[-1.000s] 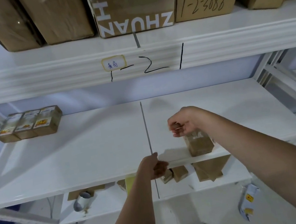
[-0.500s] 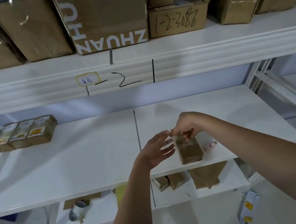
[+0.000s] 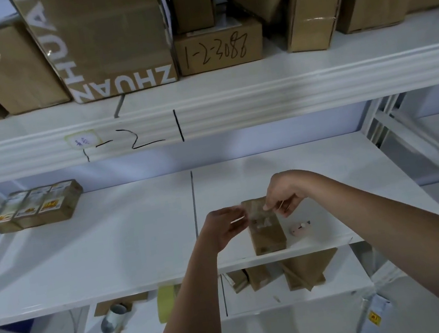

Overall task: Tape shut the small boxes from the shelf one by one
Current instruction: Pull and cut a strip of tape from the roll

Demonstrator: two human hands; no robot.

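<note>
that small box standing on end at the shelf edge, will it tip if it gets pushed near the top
Probably. The small box stands on its narrow end, taller than wide, so a push high up would likely topple it. It sits close to the front edge of the shelf, so it might fall off. Both hands at its top suggest it is light.

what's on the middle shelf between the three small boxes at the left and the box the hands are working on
In the head view, only bare white shelf lies between the three small boxes and the upright box, crossed by a dark seam.

Single head-worn view, forward and down, close over the white shelf at arm's reach.
</note>
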